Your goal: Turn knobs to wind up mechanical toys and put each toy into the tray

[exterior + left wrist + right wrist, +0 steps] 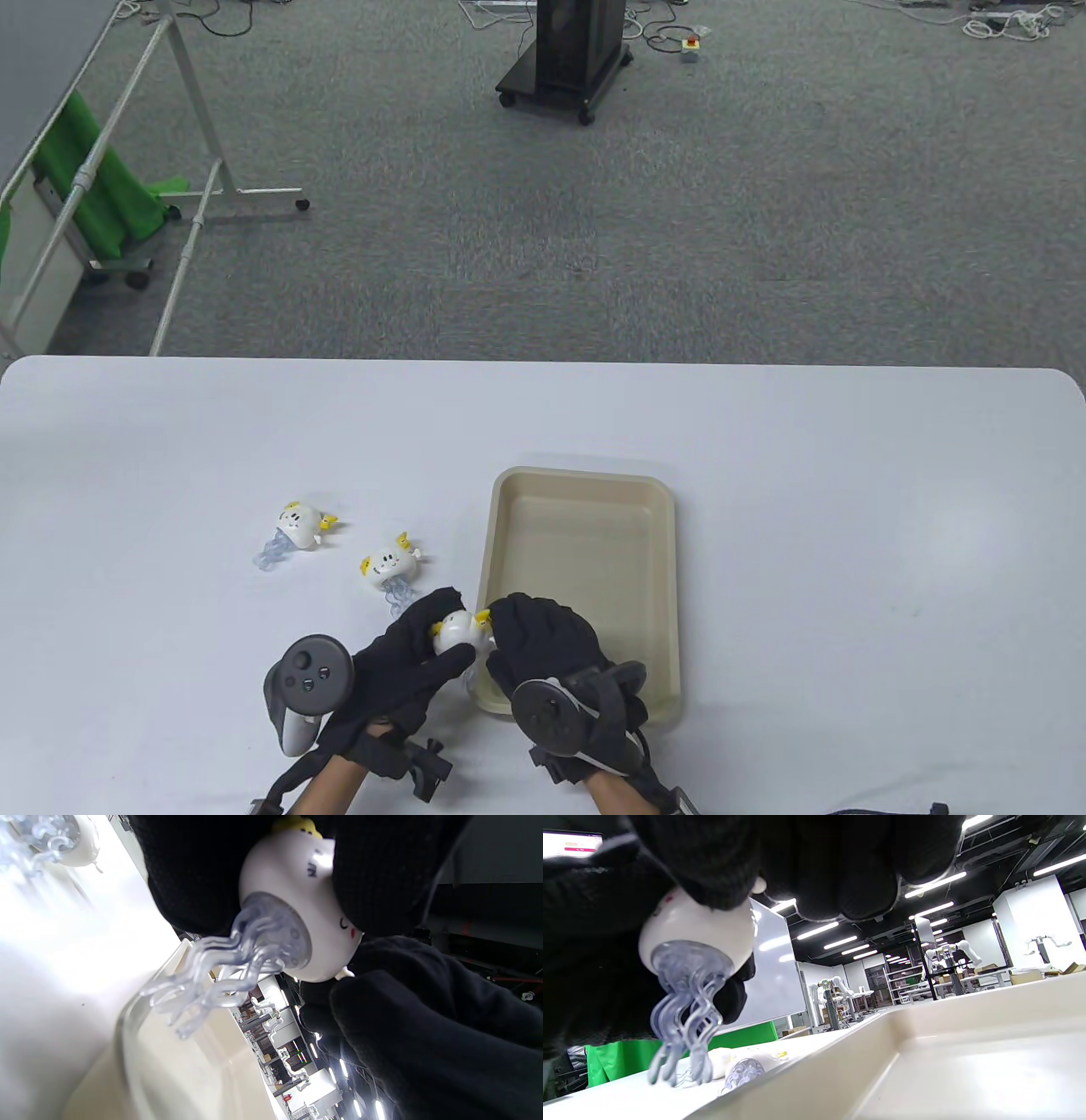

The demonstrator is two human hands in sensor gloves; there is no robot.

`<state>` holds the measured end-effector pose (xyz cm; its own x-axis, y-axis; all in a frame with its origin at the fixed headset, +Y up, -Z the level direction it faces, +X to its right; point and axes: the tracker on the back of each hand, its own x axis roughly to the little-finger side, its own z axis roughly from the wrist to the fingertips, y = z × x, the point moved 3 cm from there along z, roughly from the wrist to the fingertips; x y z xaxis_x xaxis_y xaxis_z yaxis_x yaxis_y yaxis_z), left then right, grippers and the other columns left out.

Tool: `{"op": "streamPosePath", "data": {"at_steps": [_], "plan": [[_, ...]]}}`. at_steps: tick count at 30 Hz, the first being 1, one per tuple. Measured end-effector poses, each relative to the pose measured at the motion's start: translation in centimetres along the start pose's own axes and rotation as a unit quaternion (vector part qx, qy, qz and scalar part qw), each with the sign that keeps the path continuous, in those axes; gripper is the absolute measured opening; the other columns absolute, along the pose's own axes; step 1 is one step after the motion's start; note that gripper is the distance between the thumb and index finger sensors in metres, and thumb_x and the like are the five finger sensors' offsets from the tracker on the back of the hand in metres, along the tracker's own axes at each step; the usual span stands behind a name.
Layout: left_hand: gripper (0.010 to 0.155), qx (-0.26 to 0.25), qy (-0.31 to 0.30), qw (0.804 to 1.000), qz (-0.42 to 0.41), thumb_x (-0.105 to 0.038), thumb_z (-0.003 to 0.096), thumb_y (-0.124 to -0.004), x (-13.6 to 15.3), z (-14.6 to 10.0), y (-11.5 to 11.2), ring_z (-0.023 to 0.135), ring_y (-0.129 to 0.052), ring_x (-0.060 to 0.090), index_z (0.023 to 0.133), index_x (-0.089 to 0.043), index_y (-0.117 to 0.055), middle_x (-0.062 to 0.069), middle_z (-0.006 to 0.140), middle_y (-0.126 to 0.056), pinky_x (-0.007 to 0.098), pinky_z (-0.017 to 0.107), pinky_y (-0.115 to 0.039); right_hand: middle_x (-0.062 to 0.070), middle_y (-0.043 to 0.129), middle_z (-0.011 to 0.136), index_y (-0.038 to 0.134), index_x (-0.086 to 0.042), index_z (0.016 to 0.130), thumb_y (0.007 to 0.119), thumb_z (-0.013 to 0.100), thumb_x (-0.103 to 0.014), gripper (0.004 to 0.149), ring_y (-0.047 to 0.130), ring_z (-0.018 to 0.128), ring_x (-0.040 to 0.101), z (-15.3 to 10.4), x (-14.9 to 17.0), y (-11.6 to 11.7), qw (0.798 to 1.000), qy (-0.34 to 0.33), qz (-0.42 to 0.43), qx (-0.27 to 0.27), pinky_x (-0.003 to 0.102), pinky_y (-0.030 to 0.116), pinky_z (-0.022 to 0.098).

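A white jellyfish wind-up toy (456,630) with yellow fins and clear tentacles (237,959) is held above the table beside the tray's near-left corner. My left hand (428,632) grips its white body (292,878) between fingers and thumb. My right hand (506,626) meets it from the right, fingertips curled on the small white knob (759,885) at the toy's side. The beige tray (662,543) lies right of the toys with nothing in it. Two more jellyfish toys lie on the table, one to the left (301,525) and one nearer (392,564).
The white table (848,509) runs wide to the right and behind the tray. The tray's rim (840,1052) is just below the hanging tentacles. A rolling rack, green cloth and a black cart stand on the floor beyond the far edge.
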<state>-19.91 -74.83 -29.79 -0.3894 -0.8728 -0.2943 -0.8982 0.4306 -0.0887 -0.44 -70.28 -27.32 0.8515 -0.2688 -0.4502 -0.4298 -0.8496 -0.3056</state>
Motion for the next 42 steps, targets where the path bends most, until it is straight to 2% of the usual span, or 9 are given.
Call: {"op": "streamPosePath", "data": {"at_steps": [9, 15, 21, 27, 29, 33, 37, 39, 42], "plan": [[0.074, -0.003, 0.004, 1.000, -0.015, -0.046, 0.0406, -0.088, 0.1, 0.0, 0.1, 0.079, -0.098, 0.036, 0.106, -0.016, -0.071, 0.008, 0.098, -0.085, 0.039, 0.057, -0.093, 0.008, 0.088, 0.081, 0.075, -0.013, 0.085, 0.078, 0.041, -0.034, 0.049, 0.091, 0.067, 0.028, 0.4, -0.5, 0.0, 0.999, -0.018, -0.018, 0.020, 0.046, 0.076, 0.059], [0.074, 0.000, -0.001, 1.000, -0.015, -0.045, 0.0407, -0.088, 0.0, 0.0, 0.1, 0.080, -0.098, 0.034, 0.106, -0.016, -0.070, 0.008, 0.098, -0.085, 0.039, 0.058, -0.093, 0.008, 0.096, 0.065, 0.084, -0.013, 0.075, 0.076, 0.042, -0.040, 0.044, 0.097, 0.050, 0.027, 1.5, 2.2, 0.1, 0.988, 0.070, 0.132, -0.028, 0.045, 0.082, 0.046], [0.074, 0.004, -0.005, 1.000, -0.017, -0.045, 0.0409, -0.088, -0.2, 0.1, -0.1, 0.081, -0.098, 0.034, 0.107, -0.017, -0.070, 0.008, 0.099, -0.084, 0.039, 0.059, -0.093, 0.009, 0.100, 0.046, 0.090, -0.009, 0.062, 0.079, 0.041, -0.042, 0.041, 0.099, 0.030, 0.025, 1.8, 5.1, 1.5, 0.931, 0.197, 0.300, -0.072, 0.044, 0.084, 0.029], [0.074, 0.006, -0.003, 1.000, -0.008, -0.045, 0.0409, -0.088, -0.1, 0.1, -0.2, 0.081, -0.098, 0.034, 0.107, -0.017, -0.069, 0.007, 0.099, -0.084, 0.038, 0.059, -0.093, 0.006, 0.100, 0.034, 0.091, -0.007, 0.053, 0.079, 0.041, -0.043, 0.040, 0.098, 0.018, 0.021, 1.3, 6.6, 3.5, 0.862, 0.314, 0.384, -0.107, 0.041, 0.085, 0.019], [0.074, 0.007, -0.004, 1.000, 0.002, -0.045, 0.0410, -0.088, -0.1, 0.1, -0.3, 0.081, -0.097, 0.036, 0.107, -0.017, -0.070, 0.007, 0.099, -0.084, 0.038, 0.059, -0.093, 0.005, 0.100, 0.031, 0.090, -0.007, 0.051, 0.078, 0.041, -0.043, 0.039, 0.097, 0.014, 0.019, 1.2, 6.9, 4.1, 0.845, 0.343, 0.392, -0.120, 0.040, 0.085, 0.015], [0.074, 0.008, 0.000, 1.000, 0.006, -0.045, 0.0409, -0.088, 0.1, 0.1, -0.3, 0.081, -0.097, 0.035, 0.107, -0.017, -0.069, 0.007, 0.099, -0.084, 0.038, 0.059, -0.093, 0.003, 0.100, 0.028, 0.090, -0.008, 0.049, 0.077, 0.041, -0.043, 0.039, 0.097, 0.012, 0.018, 1.1, 7.2, 4.8, 0.830, 0.364, 0.400, -0.139, 0.038, 0.085, 0.013], [0.074, 0.004, 0.003, 1.000, 0.007, -0.045, 0.0408, -0.089, 0.2, 0.1, -0.3, 0.081, -0.098, 0.034, 0.107, -0.017, -0.069, 0.007, 0.099, -0.084, 0.038, 0.059, -0.093, 0.006, 0.100, 0.036, 0.089, -0.007, 0.055, 0.077, 0.042, -0.044, 0.040, 0.098, 0.020, 0.023, 1.2, 7.2, 4.8, 0.837, 0.328, 0.414, -0.145, 0.042, 0.084, 0.020], [0.074, 0.002, 0.004, 1.000, 0.009, -0.045, 0.0409, -0.088, 0.2, 0.1, -0.3, 0.081, -0.098, 0.034, 0.107, -0.018, -0.070, 0.007, 0.099, -0.084, 0.038, 0.059, -0.093, 0.008, 0.100, 0.044, 0.089, -0.009, 0.061, 0.077, 0.043, -0.045, 0.042, 0.098, 0.028, 0.026, 1.1, 7.2, 4.0, 0.858, 0.303, 0.394, -0.129, 0.045, 0.083, 0.027], [0.074, -0.002, 0.008, 1.000, 0.003, -0.045, 0.0410, -0.088, 0.2, 0.0, -0.2, 0.081, -0.098, 0.034, 0.107, -0.017, -0.069, 0.007, 0.100, -0.084, 0.038, 0.059, -0.093, 0.015, 0.095, 0.063, 0.083, -0.007, 0.074, 0.078, 0.042, -0.045, 0.051, 0.095, 0.047, 0.035, 1.2, 6.7, 2.1, 0.903, 0.240, 0.352, -0.055, 0.051, 0.079, 0.040]]}}
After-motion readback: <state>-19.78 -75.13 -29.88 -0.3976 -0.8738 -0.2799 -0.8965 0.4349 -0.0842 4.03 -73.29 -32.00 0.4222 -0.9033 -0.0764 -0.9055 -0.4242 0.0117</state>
